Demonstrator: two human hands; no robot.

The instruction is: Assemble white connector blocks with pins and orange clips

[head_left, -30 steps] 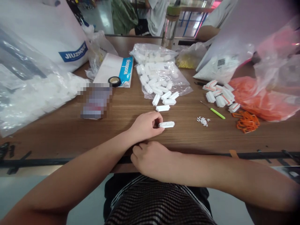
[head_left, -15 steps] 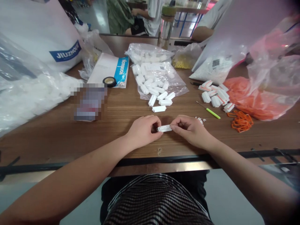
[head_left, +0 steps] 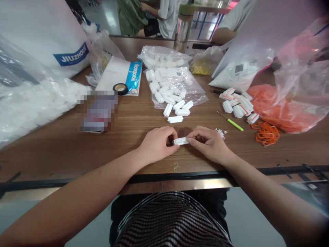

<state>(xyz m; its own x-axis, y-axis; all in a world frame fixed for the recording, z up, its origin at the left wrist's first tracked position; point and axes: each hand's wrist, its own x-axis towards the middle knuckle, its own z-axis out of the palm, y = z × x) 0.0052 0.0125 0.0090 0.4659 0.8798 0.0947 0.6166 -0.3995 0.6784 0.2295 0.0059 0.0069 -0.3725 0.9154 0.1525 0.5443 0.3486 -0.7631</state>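
Between my two hands is a small white plastic connector housing (head_left: 180, 141) with a row of slots along it. My left hand (head_left: 159, 142) pinches its left end between thumb and fingers. The thumb and fingertips of my right hand (head_left: 207, 142) close on its right end; whether they also hold a tiny piece is too small to tell. Tiny white pieces (head_left: 220, 133) lie in a little heap just beyond the right hand. Several white housings (head_left: 175, 119) lie on the table ahead of my hands, in front of an opened clear bag (head_left: 197, 97).
A green-handled pick (head_left: 235, 124), orange clips (head_left: 266, 133) and white housings with orange strips (head_left: 239, 103) lie to the right, by a bag of orange parts (head_left: 295, 113). Black tape (head_left: 120, 89) rests on a notebook (head_left: 110, 73). A large bag of white parts (head_left: 33, 106) fills the left.
Both hands keep their hold on the white connector housing almost unmoved. The right hand has tilted slightly, showing more of the tiny white pieces. The view has shifted a little.
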